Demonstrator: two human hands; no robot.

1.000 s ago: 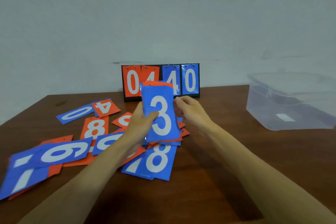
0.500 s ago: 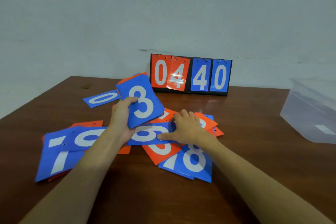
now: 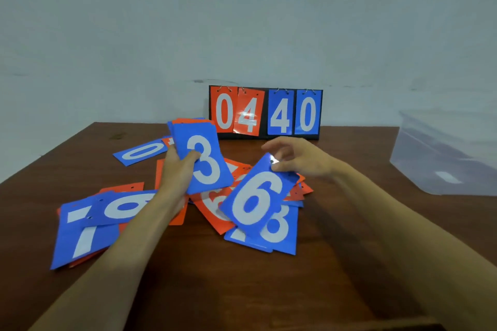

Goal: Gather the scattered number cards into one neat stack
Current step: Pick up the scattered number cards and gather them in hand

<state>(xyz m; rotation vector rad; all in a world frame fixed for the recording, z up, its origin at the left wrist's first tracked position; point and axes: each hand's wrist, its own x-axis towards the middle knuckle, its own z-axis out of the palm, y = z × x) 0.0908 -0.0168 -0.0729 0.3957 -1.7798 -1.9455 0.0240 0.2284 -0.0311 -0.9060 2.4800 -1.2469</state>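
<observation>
A person's left hand (image 3: 176, 169) grips a partial stack (image 3: 200, 161) of number cards above a wooden table (image 3: 349, 236), thumb curled across the blue 3 on top and fingers wrapped behind. The right hand (image 3: 301, 160) pinches the upper edge of a blue 6 card (image 3: 255, 199) between thumb and forefinger, its other fingers loosely spread and holding nothing. The 6 hangs to the right of the stack and a little nearer the camera — its left edge just beside the stack's lower right corner — with its upper end raised off the heap. Whether its lower edge touches the cards beneath cannot be told. Its long axis slants from the pinched end at upper right down to lower left, whereas the stack's long axis leans the other way, top toward the left. The coming move therefore looks to turn on carrying the card leftward and swinging it until the two axes agree before it is laid on the 3. The scattered cards (image 3: 80, 234) not yet gathered lie flat on the table, blue and orange, overlapping below and to either side of the hands, with a blue 0 (image 3: 141, 153) at the far left. A flip scoreboard (image 3: 266, 113) reading 0440 stands at the table's back edge against the wall; a clear plastic box (image 3: 443, 153) sits well off to the right.
</observation>
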